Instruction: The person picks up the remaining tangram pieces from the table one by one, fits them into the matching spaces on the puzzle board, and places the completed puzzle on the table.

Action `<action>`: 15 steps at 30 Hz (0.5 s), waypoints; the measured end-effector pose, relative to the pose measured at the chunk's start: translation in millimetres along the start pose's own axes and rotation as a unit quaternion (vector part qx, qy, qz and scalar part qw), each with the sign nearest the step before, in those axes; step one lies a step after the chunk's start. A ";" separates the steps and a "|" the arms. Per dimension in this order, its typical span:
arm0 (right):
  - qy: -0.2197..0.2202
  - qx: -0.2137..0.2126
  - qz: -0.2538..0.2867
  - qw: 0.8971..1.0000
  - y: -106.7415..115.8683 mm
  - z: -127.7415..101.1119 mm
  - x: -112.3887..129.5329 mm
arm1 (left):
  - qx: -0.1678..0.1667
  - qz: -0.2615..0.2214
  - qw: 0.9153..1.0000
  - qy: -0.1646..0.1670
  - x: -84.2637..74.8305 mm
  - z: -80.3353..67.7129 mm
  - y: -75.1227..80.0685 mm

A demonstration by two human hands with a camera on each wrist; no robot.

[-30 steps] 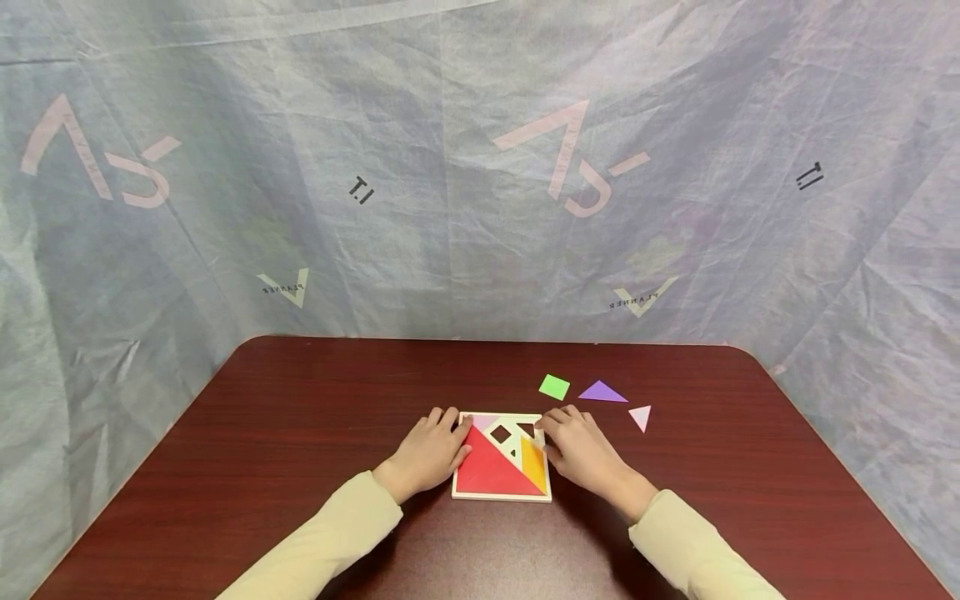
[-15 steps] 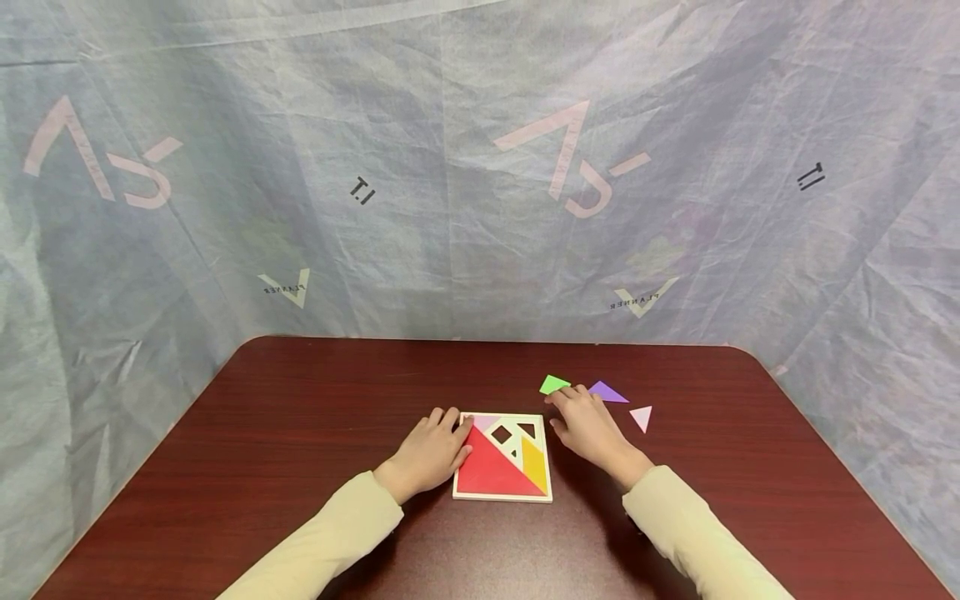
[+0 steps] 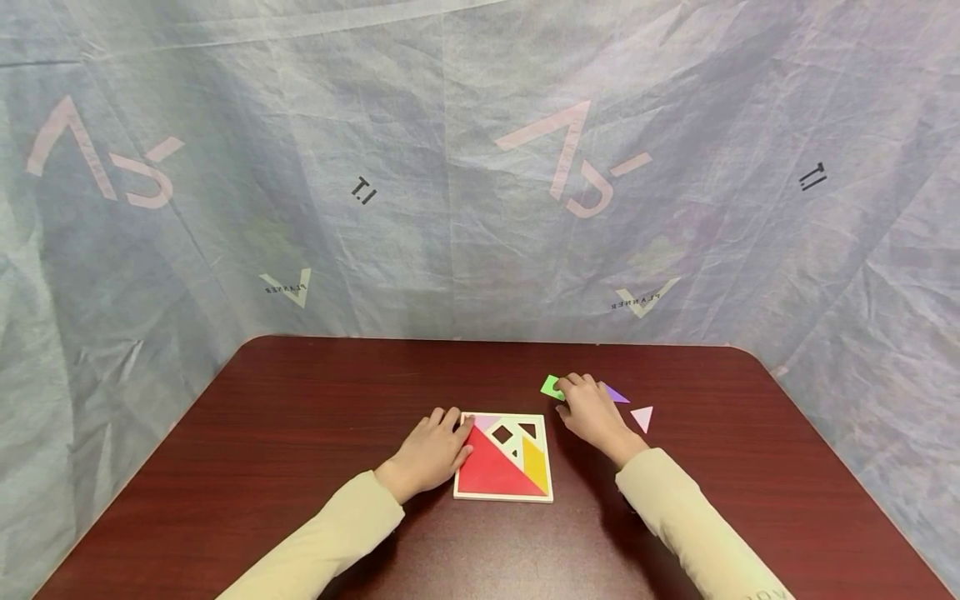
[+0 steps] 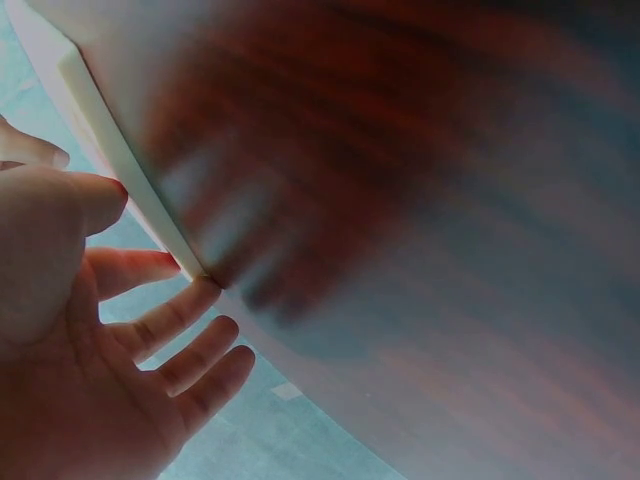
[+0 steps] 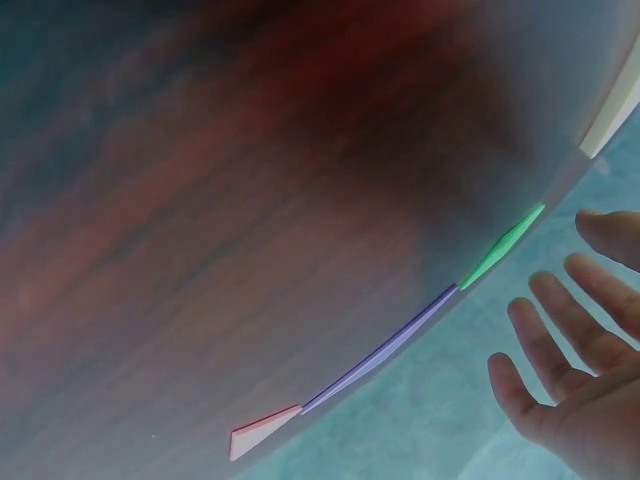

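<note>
A square wooden puzzle tray (image 3: 544,496) lies on the dark red table, holding a big red triangle (image 3: 487,471), an orange piece (image 3: 534,461) and a pink piece (image 3: 483,421). My left hand (image 3: 442,433) rests flat beside the tray's left edge (image 4: 120,185), fingertips (image 4: 195,295) at its far left corner. My right hand (image 3: 576,393) reaches over a loose green square (image 3: 550,385), fingers (image 5: 545,335) straight and spread. It partly hides a purple triangle (image 3: 618,395). A small pale pink triangle (image 3: 642,417) lies to its right. The right wrist view shows the green square (image 5: 503,245), purple triangle (image 5: 385,350) and pink triangle (image 5: 262,438) edge-on.
The table (image 3: 300,417) has rounded far corners and is ringed by a wrinkled grey-blue cloth backdrop (image 3: 450,208). Bare tabletop stretches to the left and in front of the tray. Cream sleeves (image 3: 330,533) cover both forearms.
My right hand has left the tray's right edge and moved away and to the right, onto the green square. The left hand and tray have stayed put.
</note>
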State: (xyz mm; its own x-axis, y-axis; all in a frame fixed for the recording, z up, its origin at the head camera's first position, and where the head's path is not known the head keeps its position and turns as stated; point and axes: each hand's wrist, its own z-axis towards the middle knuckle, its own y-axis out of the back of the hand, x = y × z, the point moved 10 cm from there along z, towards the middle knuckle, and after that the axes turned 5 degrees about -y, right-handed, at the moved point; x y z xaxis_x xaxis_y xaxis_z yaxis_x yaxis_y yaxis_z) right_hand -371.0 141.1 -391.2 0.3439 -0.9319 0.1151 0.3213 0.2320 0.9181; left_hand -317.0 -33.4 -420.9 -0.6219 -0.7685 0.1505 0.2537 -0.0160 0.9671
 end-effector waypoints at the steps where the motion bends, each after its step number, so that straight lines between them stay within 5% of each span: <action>1: -0.002 0.001 -0.001 1.000 -0.7 1.0 -1.7 | -0.001 0.000 1.000 -0.001 -0.1 0.0 0.2; 15: -0.039 0.032 -0.003 0.999 -9.1 13.4 -15.1 | 0.004 0.000 1.000 0.002 0.4 0.0 -0.1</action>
State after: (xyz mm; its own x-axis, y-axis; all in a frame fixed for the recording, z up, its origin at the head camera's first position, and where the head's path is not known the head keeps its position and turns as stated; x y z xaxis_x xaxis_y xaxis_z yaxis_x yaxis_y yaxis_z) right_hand -390.9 149.3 -396.2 0.2714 -0.9528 0.1362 0.2656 0.2102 0.9409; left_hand -317.3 -33.7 -421.0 -0.6185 -0.7714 0.1497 0.2483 -0.0111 0.9686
